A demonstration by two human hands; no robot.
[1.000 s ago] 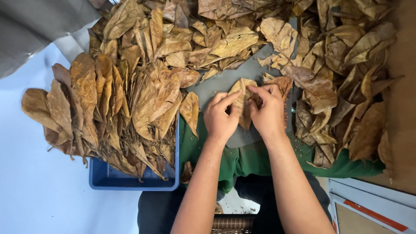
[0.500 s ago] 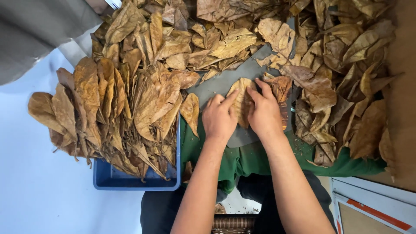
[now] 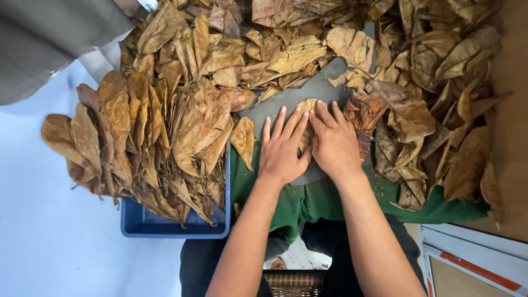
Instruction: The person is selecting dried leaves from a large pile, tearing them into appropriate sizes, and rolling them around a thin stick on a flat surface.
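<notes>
Hands (image 3: 308, 146) — both spread flat — press a dry, tan, crinkled leaf (image 3: 306, 110) down.

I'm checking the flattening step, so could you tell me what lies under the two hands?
A dry brown leaf peeks out between the left hand and right hand, on a grey board. Its middle is covered.

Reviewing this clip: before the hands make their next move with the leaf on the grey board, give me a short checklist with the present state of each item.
1. Left hand flat on the dry leaf, fingers spread: ok.
2. Right hand flat on the same leaf: ok.
3. Leaf lies on the grey board, not on the loose leaf pile: ok.
4. Leaf fully flattened: cannot tell, the hands hide most of it.
5. Blue bin has spare room: not ok, its stacked leaves overhang the rim.
6. Green cloth under the board: ok.
</notes>
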